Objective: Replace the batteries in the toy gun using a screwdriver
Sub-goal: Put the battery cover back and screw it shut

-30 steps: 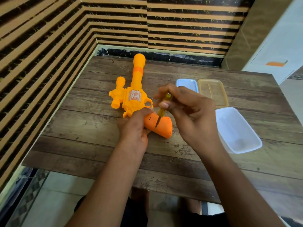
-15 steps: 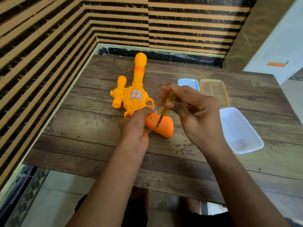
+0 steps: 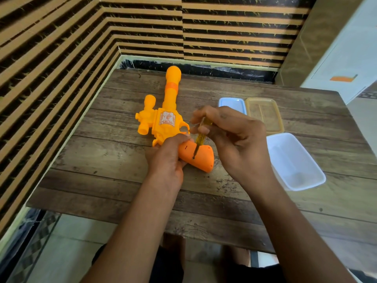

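An orange toy gun (image 3: 166,119) lies flat on the wooden table (image 3: 114,180), barrel pointing away from me. Its darker orange grip (image 3: 201,158) points toward me. My left hand (image 3: 167,158) grips the gun where the grip joins the body. My right hand (image 3: 234,139) pinches a small yellow-handled screwdriver (image 3: 201,137) between fingers and thumb. The screwdriver's dark tip stands in a hole on the grip's face. No batteries are visible.
A clear white tub (image 3: 293,162) sits at the right of my right hand. Behind it lie a pale blue lid (image 3: 232,104) and a yellowish lid (image 3: 265,113). A striped wall borders the table at the left and back.
My right-hand fingers have shifted slightly round the screwdriver handle while its tip stays in the grip. The left hand and the gun have stayed put.
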Demonstrator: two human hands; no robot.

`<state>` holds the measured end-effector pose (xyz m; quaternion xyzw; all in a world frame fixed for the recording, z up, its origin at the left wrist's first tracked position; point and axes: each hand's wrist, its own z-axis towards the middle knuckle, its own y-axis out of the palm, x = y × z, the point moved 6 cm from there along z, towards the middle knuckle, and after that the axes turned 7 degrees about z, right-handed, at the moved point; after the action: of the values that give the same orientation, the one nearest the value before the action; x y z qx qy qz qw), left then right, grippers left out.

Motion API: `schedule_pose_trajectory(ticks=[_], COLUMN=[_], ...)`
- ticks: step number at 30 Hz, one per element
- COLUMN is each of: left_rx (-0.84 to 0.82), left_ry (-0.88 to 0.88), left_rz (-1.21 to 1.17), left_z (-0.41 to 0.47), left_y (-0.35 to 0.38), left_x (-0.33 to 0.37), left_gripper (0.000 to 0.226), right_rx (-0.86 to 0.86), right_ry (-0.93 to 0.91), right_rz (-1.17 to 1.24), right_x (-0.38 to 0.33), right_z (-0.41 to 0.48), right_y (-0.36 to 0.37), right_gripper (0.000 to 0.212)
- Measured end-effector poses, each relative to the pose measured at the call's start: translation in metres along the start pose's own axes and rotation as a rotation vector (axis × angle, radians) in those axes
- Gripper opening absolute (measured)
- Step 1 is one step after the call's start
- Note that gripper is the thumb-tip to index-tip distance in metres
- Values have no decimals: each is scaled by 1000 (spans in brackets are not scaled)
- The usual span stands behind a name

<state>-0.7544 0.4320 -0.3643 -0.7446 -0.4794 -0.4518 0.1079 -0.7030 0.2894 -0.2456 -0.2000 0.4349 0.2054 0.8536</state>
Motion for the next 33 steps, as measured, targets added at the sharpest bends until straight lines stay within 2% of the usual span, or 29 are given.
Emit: schedule_pose_trajectory(ticks=[7,12,17,22,26,29,33], left_rx=[5,28,41,30,27,18,31], left_ry=[-1,11,6,-7,0,16,14], left_rz=[28,9,4,13,6,4,-2], left_z=[-2,-3,-4,-4,-6,-5,-5], left_y=[0,0,0,0,1,0,1], left_x=[1,2,3,2,3,3,3], left_gripper=[45,43,45,50,46,48,49], right_rx=[84,-26,-15,28,82,34,-33], right_ry=[-30,-37,-32,-60,-88,-74,-37], right_rz=[-187,-103,-58,-144,-211,-135,-36], right_x=[1,-1,-2,-3,-2,-3,0], right_z=[2,2,2,2,2,1,3], right_y=[-6,-4,0,-5,-3,1,3], right_gripper=[24,30,39,23,22,21,35])
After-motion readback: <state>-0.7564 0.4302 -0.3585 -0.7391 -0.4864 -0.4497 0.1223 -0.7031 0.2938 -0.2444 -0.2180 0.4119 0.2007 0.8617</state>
